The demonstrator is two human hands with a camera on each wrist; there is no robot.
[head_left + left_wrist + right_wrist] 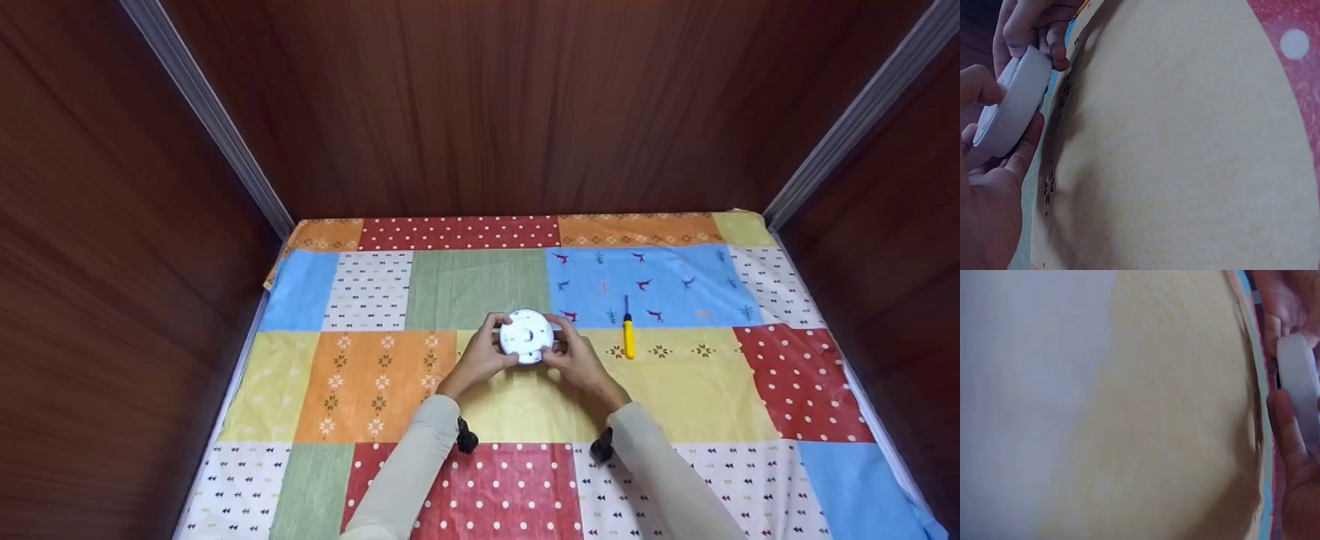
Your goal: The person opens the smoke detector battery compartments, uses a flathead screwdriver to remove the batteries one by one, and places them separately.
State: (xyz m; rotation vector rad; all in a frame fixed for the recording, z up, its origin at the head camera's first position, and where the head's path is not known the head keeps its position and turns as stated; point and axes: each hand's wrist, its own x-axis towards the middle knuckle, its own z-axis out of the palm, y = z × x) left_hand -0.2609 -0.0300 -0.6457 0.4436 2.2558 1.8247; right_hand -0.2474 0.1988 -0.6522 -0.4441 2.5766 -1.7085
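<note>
A round white disc-shaped plastic device [527,330], with small slots and marks on its face, is held up over the patterned cloth between both hands. My left hand [481,358] grips its left edge, thumb on the near face and fingers behind. On the opposite edge my right hand [583,365] grips it in the same way. From the left wrist view the device [1019,104] shows a thick, smooth side wall and sits tilted. The right wrist view catches only part of the device [1297,377], at the right border, between the fingers of both hands.
A screwdriver [628,337] with a yellow handle lies to the right of the hands, its tip pointing away. The patchwork-print cloth [382,390] covers the table. Brown wood-grain panels [480,112] rise at the back and both sides.
</note>
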